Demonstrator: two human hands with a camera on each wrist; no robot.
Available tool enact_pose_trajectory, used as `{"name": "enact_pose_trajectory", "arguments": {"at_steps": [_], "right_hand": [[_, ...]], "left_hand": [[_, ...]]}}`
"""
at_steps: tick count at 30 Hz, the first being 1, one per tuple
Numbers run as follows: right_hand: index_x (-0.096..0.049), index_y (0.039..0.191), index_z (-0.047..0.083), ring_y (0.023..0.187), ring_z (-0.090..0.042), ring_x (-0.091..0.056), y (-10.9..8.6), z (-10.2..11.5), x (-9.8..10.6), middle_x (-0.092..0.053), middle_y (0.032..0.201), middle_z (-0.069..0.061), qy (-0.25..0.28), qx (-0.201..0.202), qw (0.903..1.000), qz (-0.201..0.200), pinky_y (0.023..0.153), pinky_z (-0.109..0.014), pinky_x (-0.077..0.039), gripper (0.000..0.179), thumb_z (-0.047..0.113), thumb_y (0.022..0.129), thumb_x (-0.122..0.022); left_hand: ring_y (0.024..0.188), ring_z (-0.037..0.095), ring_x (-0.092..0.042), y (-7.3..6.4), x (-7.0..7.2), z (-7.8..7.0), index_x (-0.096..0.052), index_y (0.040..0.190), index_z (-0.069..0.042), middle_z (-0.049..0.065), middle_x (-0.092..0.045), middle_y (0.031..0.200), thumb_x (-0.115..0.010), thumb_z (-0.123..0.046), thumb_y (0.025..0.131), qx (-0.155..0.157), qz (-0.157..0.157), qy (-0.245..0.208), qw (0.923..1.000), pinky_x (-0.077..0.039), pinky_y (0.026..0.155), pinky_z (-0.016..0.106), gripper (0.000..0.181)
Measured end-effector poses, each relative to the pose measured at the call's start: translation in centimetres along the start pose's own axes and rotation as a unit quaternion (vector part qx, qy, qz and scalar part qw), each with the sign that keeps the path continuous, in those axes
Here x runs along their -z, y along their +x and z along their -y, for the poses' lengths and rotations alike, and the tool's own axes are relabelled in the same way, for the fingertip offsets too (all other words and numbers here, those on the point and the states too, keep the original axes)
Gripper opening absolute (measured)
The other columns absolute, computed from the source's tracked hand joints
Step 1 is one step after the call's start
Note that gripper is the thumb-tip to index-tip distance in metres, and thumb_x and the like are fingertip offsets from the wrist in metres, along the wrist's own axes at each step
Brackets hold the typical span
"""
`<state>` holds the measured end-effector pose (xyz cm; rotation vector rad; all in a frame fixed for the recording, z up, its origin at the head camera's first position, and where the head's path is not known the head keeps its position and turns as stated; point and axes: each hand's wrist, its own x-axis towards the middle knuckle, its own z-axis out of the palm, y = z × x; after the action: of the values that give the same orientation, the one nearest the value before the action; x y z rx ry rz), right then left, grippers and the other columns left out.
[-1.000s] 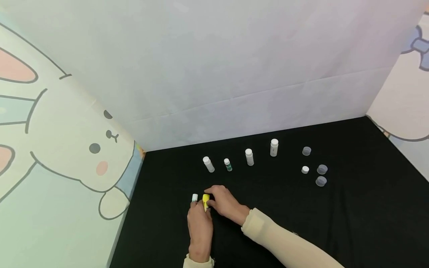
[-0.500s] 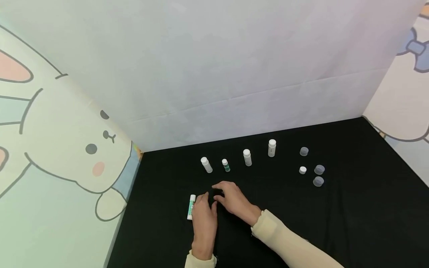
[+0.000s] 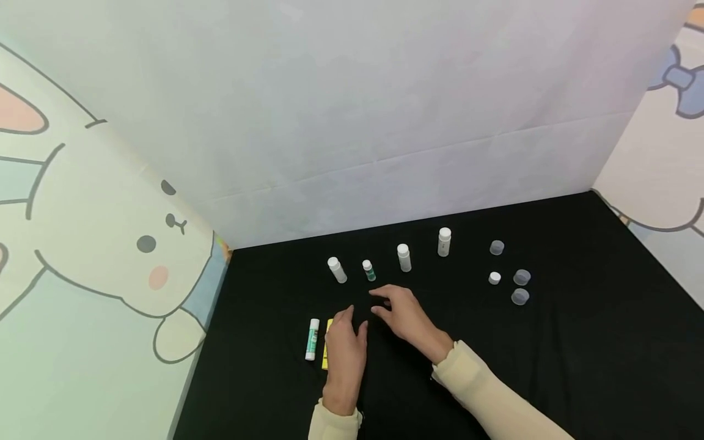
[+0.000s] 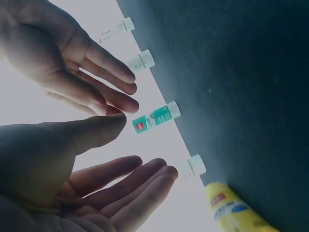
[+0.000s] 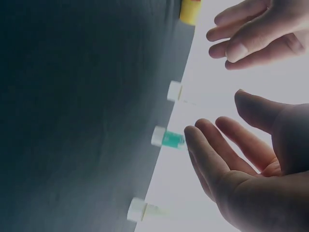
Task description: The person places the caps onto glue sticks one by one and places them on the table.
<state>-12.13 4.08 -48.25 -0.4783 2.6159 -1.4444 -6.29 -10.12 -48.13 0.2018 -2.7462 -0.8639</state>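
Note:
My left hand [image 3: 346, 357] hovers over the black cloth with its fingers loosely extended and nothing held. To its right, my right hand [image 3: 407, 318] is also free, thumb and fingers spread apart. A yellow tube [image 3: 325, 360] lies beside the left hand, which covers part of it in the head view; the left wrist view shows its red and blue label. Left of that tube lies a green-and-white stick-shaped tube [image 3: 311, 340] with white ends. Beyond the hands stands a small green bottle [image 3: 369, 271] with a white cap, nearest the right fingertips.
Several white-capped bottles form a row at the back, among them a leftmost white bottle [image 3: 337, 271], a middle one [image 3: 404, 258] and a right one [image 3: 444, 242]. Farther right are a white cap [image 3: 494, 278] and clear cups, one of them [image 3: 519, 297] nearest me.
Both hands were at the yellow tube a second ago. They have let go of it and moved right, the right hand also farther forward. The green-and-white tube is now uncovered.

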Motion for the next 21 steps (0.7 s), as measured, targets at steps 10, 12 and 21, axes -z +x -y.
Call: {"name": "enact_pose_trajectory", "arguments": {"at_steps": [10, 12, 21], "right_hand": [[-0.070, 0.135, 0.000, 0.119, -0.040, -0.069, -0.6, -1.5, 3.1, -0.065, 0.140, -0.022, -0.015, -0.016, 0.9993, -0.029, 0.097, -0.049, -0.059, 0.038, 0.004, 0.097, -0.076], [-0.069, 0.135, -0.001, 0.120, -0.041, -0.069, -0.8, -1.9, 3.8, -0.064, 0.141, -0.023, -0.020, -0.016, 0.9990, -0.037, 0.097, -0.050, -0.058, 0.038, 0.004, 0.098, -0.075], [-0.068, 0.135, -0.002, 0.121, -0.044, -0.067, -1.7, -3.3, 6.3, -0.063, 0.141, -0.027, -0.042, -0.023, 0.9966, -0.067, 0.098, -0.055, -0.057, 0.037, 0.001, 0.099, -0.073]], "left_hand": [[0.122, 0.042, -0.067, 1.0, -1.1, -0.6, -0.066, 0.133, 0.009, 0.026, -0.068, 0.132, -0.078, -0.004, 0.095, 0.023, 0.027, -0.039, 0.9986, -0.055, 0.101, 0.054, 0.042], [0.124, 0.042, -0.066, 1.3, -1.3, -0.8, -0.065, 0.134, 0.008, 0.026, -0.067, 0.134, -0.078, -0.005, 0.096, 0.028, 0.030, -0.046, 0.9981, -0.054, 0.102, 0.055, 0.043], [0.130, 0.041, -0.063, 2.3, -2.2, -1.4, -0.063, 0.139, 0.006, 0.025, -0.065, 0.139, -0.077, -0.009, 0.097, 0.053, 0.039, -0.076, 0.9950, -0.051, 0.107, 0.056, 0.046]]}}
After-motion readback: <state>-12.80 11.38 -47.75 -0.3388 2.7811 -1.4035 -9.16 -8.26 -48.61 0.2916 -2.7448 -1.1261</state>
